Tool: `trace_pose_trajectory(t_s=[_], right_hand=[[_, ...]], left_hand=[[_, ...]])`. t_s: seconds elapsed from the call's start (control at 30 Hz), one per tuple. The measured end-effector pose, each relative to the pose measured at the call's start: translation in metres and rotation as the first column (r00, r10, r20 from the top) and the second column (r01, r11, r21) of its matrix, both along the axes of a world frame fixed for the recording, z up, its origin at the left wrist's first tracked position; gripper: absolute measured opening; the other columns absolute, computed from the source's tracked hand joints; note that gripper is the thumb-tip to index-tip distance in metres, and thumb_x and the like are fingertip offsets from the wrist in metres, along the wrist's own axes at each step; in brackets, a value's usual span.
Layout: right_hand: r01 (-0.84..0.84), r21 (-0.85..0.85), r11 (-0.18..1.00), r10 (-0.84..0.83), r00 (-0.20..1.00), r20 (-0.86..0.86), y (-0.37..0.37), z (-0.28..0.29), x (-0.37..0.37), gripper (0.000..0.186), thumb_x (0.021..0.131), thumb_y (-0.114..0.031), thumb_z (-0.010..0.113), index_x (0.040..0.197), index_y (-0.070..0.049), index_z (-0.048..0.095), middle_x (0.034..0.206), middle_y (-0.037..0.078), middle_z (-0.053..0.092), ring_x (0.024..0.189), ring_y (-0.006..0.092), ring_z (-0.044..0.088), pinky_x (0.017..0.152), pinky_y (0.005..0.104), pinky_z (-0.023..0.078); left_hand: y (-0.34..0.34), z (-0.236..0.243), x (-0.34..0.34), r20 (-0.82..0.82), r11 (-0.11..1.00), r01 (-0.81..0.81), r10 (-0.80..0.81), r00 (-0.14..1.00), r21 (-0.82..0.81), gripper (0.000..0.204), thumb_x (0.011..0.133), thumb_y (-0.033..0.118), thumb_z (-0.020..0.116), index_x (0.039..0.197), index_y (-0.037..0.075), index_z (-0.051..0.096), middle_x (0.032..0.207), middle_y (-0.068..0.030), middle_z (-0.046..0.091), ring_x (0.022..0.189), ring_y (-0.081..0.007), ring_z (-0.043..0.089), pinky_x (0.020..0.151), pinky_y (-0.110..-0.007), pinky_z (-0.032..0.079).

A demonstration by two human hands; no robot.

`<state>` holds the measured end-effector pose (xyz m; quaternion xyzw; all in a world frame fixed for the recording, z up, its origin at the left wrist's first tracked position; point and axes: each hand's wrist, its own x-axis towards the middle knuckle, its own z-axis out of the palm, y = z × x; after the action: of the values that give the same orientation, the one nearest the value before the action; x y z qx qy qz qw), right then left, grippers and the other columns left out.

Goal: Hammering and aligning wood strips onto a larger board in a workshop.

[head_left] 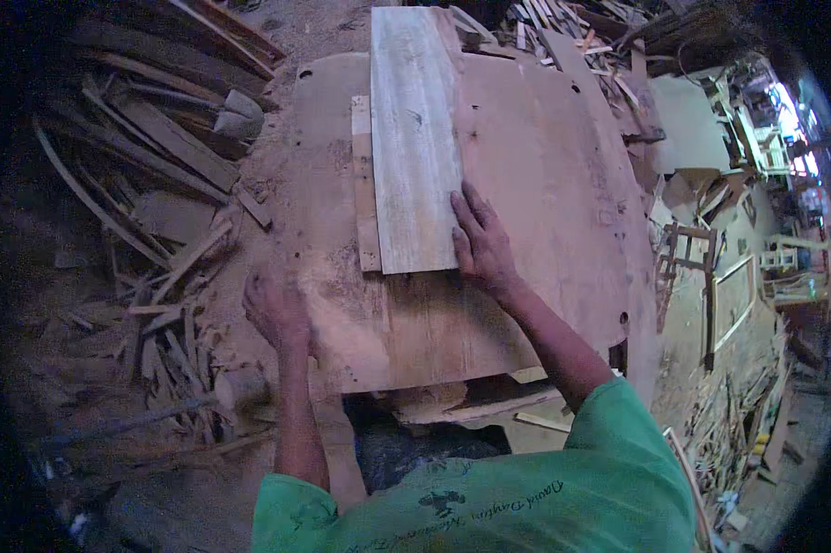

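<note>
A long pale wooden board (pixel 415 138) lies lengthwise on a wide wooden worktop (pixel 554 184). Its far end reaches past the worktop's back edge. Along its left side runs a narrow wooden strip (pixel 365 184). My right hand (pixel 485 247) rests against the board's right edge near the close end, fingers stretched out and spread, the tips touching the wood. Over the worktop's left edge, apart from the board, is my left hand (pixel 279 309); its fingers are blurred, and I see nothing in them.
Sawdust (pixel 341 327) coats the worktop's near left. Long planks and offcuts (pixel 157 138) are heaped to the left, beside a shovel-like blade (pixel 239 115). More scraps (pixel 581 41) pile up behind. Wooden frames (pixel 690 253) stand at the right, above a heap of thin sticks (pixel 724 405).
</note>
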<state>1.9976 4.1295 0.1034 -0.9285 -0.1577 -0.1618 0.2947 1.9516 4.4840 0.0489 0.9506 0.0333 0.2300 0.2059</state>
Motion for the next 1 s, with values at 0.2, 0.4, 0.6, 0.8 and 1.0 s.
trace_pose_trajectory(t_s=[0.2,0.4,0.6,0.8,1.0], right_hand=[[-0.011,0.014,1.0,0.01,0.997,0.072,-0.002,-0.004,0.007,0.055,0.097,-0.017,0.055,0.15,-0.003,0.048,0.159,0.026,0.038,0.141,0.0456,0.045,0.121,0.0542,0.033],[-0.006,0.023,1.0,0.004,0.997,0.078,-0.002,-0.004,0.014,0.056,0.097,-0.017,0.056,0.15,-0.004,0.048,0.158,0.026,0.04,0.14,0.0453,0.045,0.121,0.0557,0.033],[-0.028,0.033,0.999,0.026,0.997,0.076,-0.004,-0.001,0.021,0.056,0.096,-0.017,0.058,0.149,-0.002,0.048,0.158,0.026,0.039,0.141,0.0454,0.045,0.121,0.0556,0.032],[-0.01,0.005,1.0,0.01,0.999,0.051,-0.005,0.002,0.029,0.057,0.096,-0.017,0.057,0.149,-0.001,0.047,0.158,0.026,0.038,0.141,0.0458,0.044,0.121,0.0556,0.032],[0.002,0.053,0.999,-0.002,1.0,0.002,-0.004,0.005,0.037,0.057,0.095,-0.015,0.058,0.15,-0.002,0.047,0.159,0.024,0.038,0.14,0.0448,0.045,0.121,0.0549,0.033]], left_hand=[[0.016,0.001,-0.012,-0.693,0.825,-0.424,0.056,0.719,-0.373,0.086,0.106,0.064,0.029,0.126,-0.011,0.064,0.12,-0.0352,0.066,0.118,-0.0509,0.06,0.105,-0.054,0.044],[0.018,0.0,-0.004,-0.659,0.745,-0.467,0.051,0.751,-0.475,0.092,0.104,0.069,0.025,0.121,-0.013,0.066,0.118,-0.0351,0.068,0.114,-0.0485,0.063,0.101,-0.052,0.046],[0.021,0.001,-0.01,-0.689,0.698,-0.47,-0.046,0.723,-0.54,0.09,0.105,0.068,0.027,0.124,-0.011,0.065,0.12,-0.0293,0.069,0.112,-0.0422,0.065,0.1,-0.05,0.047],[0.023,-0.007,0.0,-0.632,0.609,-0.478,-0.05,0.773,-0.633,0.086,0.105,0.066,0.03,0.127,-0.01,0.064,0.121,-0.0278,0.068,0.111,-0.0398,0.066,0.099,-0.047,0.048],[0.012,0.022,-0.006,-0.701,0.665,-0.495,-0.059,0.711,-0.559,0.082,0.107,0.063,0.031,0.126,-0.01,0.064,0.118,-0.025,0.07,0.108,-0.0357,0.066,0.097,-0.045,0.049]])
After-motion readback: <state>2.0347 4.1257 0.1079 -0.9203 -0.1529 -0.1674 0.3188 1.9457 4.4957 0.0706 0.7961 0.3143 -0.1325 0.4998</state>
